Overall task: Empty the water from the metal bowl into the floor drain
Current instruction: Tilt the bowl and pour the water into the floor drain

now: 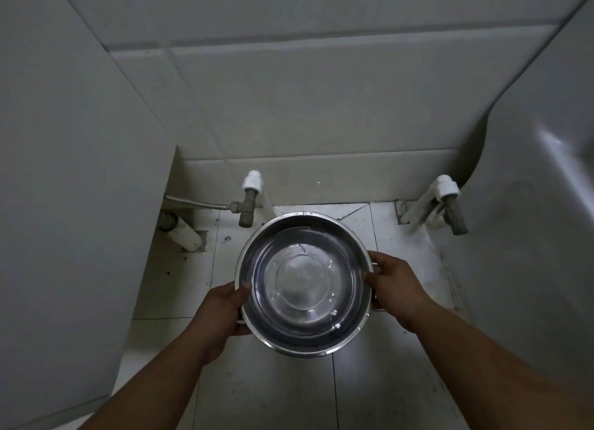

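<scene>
A round metal bowl (303,285) with clear water in it is held level above the tiled floor (266,394). My left hand (221,314) grips its left rim, thumb over the edge. My right hand (397,288) grips the right rim the same way. The bowl covers the floor beneath it, and no floor drain shows anywhere in the view.
Two white pipe stubs with grey taps (249,201) (450,201) stand out of the back wall just beyond the bowl. A white pipe (184,236) lies on the floor at the left. A grey panel (64,204) closes the left side, a grey basin (540,220) the right.
</scene>
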A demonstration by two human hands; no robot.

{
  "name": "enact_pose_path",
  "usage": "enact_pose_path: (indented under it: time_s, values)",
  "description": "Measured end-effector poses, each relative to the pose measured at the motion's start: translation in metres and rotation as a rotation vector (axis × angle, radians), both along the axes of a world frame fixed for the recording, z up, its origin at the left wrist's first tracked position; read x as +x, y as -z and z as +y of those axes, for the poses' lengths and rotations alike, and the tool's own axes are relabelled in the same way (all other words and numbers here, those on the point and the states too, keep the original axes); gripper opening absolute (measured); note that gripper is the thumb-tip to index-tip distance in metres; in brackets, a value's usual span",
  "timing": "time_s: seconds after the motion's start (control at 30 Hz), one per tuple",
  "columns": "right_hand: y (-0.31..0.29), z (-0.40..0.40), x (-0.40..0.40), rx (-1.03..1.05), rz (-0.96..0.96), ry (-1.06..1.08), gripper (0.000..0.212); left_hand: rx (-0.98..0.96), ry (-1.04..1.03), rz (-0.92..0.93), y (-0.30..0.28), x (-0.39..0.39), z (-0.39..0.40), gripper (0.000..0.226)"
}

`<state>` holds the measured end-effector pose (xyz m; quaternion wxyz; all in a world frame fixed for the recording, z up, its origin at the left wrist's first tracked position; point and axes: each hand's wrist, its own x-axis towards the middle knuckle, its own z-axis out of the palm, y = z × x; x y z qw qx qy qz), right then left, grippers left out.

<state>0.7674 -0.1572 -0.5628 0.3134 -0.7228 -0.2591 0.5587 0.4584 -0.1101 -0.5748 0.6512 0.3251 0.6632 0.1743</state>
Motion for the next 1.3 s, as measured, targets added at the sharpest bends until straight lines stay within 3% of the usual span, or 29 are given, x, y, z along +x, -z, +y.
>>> enact_pose_path:
  time_s: [1.3]
  values:
    - [0.01,0.006,0.004,-0.024,-0.074,-0.055,0.043,-0.019,0.01,0.044,0.002,0.01,0.003,0.035]
